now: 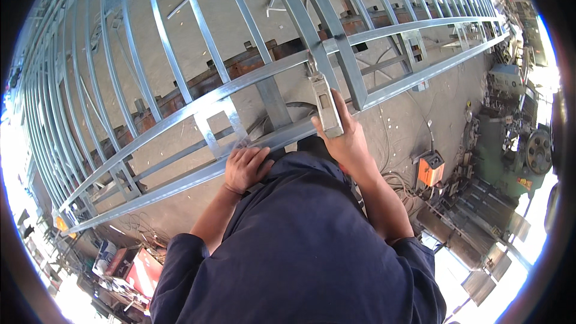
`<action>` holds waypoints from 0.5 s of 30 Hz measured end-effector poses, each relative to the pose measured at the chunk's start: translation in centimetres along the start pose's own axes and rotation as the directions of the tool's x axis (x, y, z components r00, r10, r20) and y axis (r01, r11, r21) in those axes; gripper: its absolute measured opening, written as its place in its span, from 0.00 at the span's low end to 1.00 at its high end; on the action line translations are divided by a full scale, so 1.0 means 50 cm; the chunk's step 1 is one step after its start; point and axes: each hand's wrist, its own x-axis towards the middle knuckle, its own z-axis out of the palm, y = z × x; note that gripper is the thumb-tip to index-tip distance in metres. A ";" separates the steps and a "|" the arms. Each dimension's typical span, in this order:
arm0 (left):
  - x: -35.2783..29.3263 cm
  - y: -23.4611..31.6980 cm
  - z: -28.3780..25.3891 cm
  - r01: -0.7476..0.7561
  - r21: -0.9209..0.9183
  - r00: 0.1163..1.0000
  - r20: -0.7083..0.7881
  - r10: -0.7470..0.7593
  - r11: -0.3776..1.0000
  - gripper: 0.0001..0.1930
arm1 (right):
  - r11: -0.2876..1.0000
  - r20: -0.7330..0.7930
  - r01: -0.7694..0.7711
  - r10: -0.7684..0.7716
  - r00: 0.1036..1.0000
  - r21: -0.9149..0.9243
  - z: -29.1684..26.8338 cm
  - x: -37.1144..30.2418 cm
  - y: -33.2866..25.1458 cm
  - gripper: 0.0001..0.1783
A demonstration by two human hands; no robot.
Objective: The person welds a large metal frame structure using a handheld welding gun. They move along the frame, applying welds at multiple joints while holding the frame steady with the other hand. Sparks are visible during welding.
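A large frame of shiny square metal tubing [223, 91] stretches across in front of me, with many parallel bars running away. My left hand [243, 169] is on its near rail [282, 136], fingers curled on the tube close to my body. In my right hand [349, 141] is a worn grey clamping tool, like locking pliers [325, 103], with my fingers wrapped round its handle. Its narrow end points away from me at the inner rail, beside the junction of two thick bars [342, 45]. Whether its jaws grip the tube I cannot tell.
A rusty beam [243, 67] passes under the frame. At the right stand an orange machine [430, 168] with cables near it and a green machine with a wheel [539, 151]. A red box [144, 271] is at the lower left. Scraps lie on the concrete floor [198, 30].
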 end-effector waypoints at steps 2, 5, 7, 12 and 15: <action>-0.026 -0.015 -0.025 0.013 -0.028 0.999 0.029 -0.012 1.000 0.20 | 1.000 -0.025 -0.015 0.014 1.000 -0.019 0.012 -0.002 -0.009 0.43; -0.070 -0.042 -0.069 0.057 -0.004 0.997 0.051 -0.056 0.998 0.21 | 0.999 -0.066 -0.008 0.005 0.998 -0.044 0.030 -0.007 -0.011 0.43; -0.090 -0.058 -0.100 0.041 0.026 0.996 0.080 -0.043 0.999 0.21 | 0.997 -0.084 -0.022 0.015 0.996 -0.075 0.037 -0.008 -0.023 0.43; -0.146 -0.104 -0.127 -0.099 0.137 0.986 0.150 0.078 0.986 0.23 | 0.995 -0.082 -0.069 0.063 0.995 -0.069 0.046 -0.005 -0.045 0.42; -0.156 -0.117 -0.115 -0.163 0.186 0.982 0.125 0.141 0.969 0.23 | 0.996 -0.111 -0.063 0.056 0.992 -0.062 0.055 -0.009 -0.041 0.42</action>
